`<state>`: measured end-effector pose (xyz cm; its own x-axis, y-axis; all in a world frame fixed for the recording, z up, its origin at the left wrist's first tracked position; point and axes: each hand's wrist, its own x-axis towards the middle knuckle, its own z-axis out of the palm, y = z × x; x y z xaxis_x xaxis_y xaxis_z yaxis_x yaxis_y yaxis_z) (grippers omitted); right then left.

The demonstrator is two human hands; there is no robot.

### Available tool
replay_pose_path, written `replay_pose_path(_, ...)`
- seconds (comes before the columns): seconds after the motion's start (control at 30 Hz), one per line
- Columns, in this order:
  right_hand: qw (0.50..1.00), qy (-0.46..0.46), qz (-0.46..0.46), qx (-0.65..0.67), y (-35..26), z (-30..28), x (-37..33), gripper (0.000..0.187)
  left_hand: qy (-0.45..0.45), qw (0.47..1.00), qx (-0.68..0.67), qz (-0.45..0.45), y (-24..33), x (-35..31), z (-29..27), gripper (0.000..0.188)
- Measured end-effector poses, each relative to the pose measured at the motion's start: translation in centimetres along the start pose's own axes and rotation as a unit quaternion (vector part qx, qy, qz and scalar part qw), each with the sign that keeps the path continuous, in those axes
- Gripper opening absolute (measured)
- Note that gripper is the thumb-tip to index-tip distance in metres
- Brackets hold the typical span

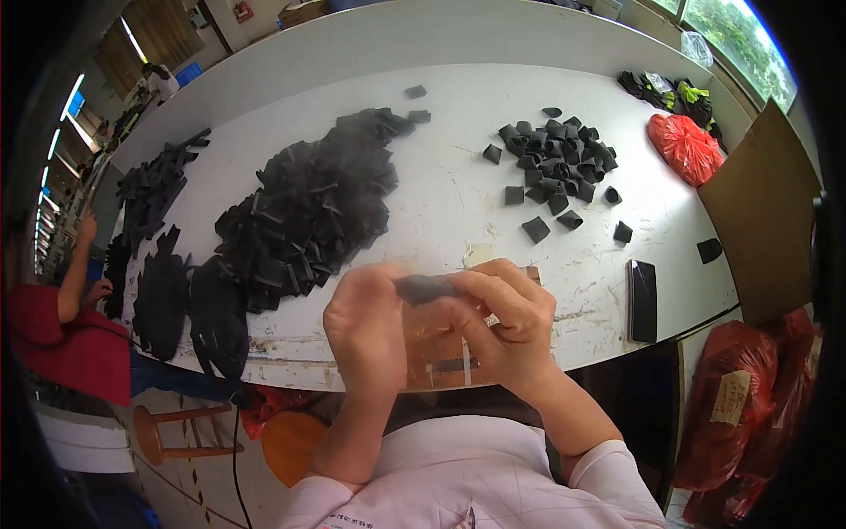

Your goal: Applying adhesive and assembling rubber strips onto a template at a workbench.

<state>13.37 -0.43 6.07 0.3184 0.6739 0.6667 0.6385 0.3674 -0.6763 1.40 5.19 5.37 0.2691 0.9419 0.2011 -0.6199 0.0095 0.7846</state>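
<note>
In front of my body, above the table's near edge, I hold a small dark grey-black piece of fabric or foam between both hands. My left hand is at its left end, with its fingers partly hidden and blurred. Thumb and fingers of my right hand pinch the right end. A large heap of similar flat black pieces lies to the left beyond my hands. Farther off to the right is a smaller pile of short, tube-like black pieces, with several lying loose around it.
On the white table a phone lies at the right, near a brown cardboard sheet. A red plastic bag sits at the far right. Large red sacks stand beside the table. At left is a person in a red shirt, near a wooden stool.
</note>
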Motion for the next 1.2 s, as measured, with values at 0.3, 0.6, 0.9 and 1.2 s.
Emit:
replay_pose_path(0.3, 0.999, 0.002, -0.049, -0.011, 1.4, 0.2, -1.1, 0.009, -0.052, 0.994, 0.096, 0.029, -1.0, -0.2, -1.4, 0.010)
replay_pose_path(0.6, 0.996, -0.068, 0.033, 0.038, -0.4, -0.9, -0.1, 0.017, -0.241, 0.909, 0.325, 0.103, 0.6, 2.4, -0.7, 0.009)
replay_pose_path(0.9, 0.985, 0.001, -0.122, -0.126, 1.1, 0.7, -0.2, 0.014, -0.199, 0.952, 0.228, 0.046, -0.7, 2.4, -1.0, 0.006)
replay_pose_path(1.2, 0.944, 0.025, 0.194, 0.265, -0.1, -1.5, 1.2, 0.014, -0.151, 0.975, 0.162, -0.001, -0.7, 0.7, -1.7, 0.016)
